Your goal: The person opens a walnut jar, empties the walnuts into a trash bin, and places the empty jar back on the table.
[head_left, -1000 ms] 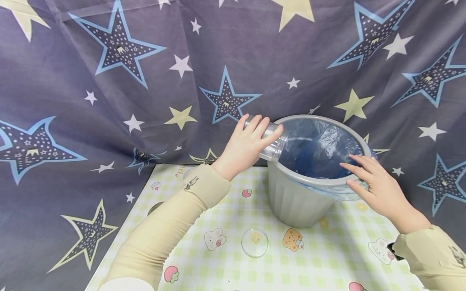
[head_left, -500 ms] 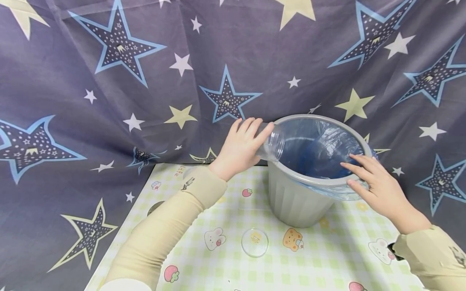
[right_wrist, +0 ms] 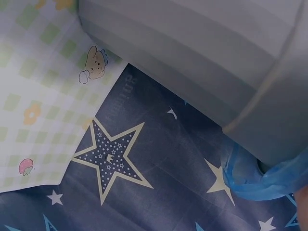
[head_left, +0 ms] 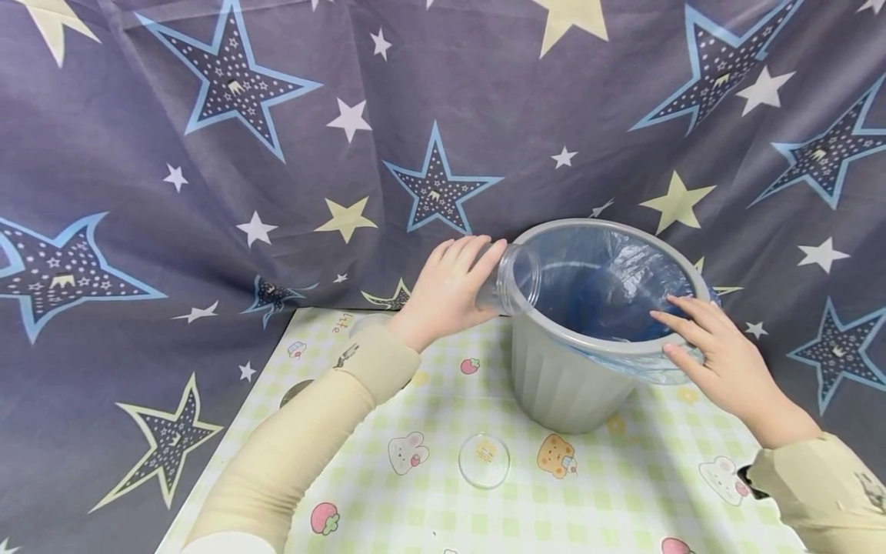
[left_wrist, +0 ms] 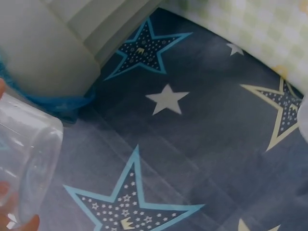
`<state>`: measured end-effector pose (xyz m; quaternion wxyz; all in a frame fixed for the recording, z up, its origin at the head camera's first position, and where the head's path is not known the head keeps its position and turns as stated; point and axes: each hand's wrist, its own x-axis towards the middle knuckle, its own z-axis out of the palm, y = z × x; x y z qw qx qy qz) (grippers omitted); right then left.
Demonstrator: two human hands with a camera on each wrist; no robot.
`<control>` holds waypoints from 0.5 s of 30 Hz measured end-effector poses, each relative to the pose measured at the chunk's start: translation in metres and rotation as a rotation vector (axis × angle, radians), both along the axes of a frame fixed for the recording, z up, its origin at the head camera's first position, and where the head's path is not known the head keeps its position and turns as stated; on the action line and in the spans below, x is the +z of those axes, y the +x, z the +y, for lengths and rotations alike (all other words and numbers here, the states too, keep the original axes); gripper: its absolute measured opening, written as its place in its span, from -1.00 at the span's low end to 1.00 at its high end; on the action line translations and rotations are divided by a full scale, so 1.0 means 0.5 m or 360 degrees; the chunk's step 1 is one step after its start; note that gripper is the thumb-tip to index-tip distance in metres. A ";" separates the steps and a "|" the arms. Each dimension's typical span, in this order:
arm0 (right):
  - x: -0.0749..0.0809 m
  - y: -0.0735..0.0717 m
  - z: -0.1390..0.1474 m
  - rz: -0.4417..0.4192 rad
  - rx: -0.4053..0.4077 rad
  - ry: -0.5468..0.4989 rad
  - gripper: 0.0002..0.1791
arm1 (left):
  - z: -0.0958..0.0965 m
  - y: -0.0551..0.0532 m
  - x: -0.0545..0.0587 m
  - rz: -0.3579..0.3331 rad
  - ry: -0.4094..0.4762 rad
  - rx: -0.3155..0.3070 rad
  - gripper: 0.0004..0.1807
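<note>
My left hand point(head_left: 443, 288) grips a clear plastic jar point(head_left: 508, 281), which lies tipped on its side with its mouth toward the grey trash bin point(head_left: 571, 385). The jar's mouth overlaps the bin's left rim; whether they touch I cannot tell. In the left wrist view the see-through jar point(left_wrist: 29, 144) appears at the left edge, fingertips against it. A blue plastic bag point(head_left: 616, 285) lines the bin and folds over its rim. My right hand point(head_left: 727, 358) rests at the bin's right rim, fingers spread and fairly straight over the bag. Its palm side is hidden.
A clear round lid point(head_left: 484, 462) lies on the checked tablecloth point(head_left: 415, 515) before the bin. A dark round object point(head_left: 296, 391) and a pale translucent one point(head_left: 367, 322) are partly hidden by my left arm. A star-patterned curtain point(head_left: 277, 192) hangs behind.
My left hand has moved left and slightly down with the jar, turning it so that more of its round mouth shows. My right hand and the bin have stayed in place.
</note>
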<state>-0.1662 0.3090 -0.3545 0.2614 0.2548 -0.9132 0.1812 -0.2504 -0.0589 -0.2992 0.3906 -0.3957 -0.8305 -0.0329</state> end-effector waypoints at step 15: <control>-0.001 0.001 0.000 0.0011 -0.0001 -0.0014 -0.57 | -0.024 0.032 -0.064 -0.0037 0.0167 -0.0294 0.05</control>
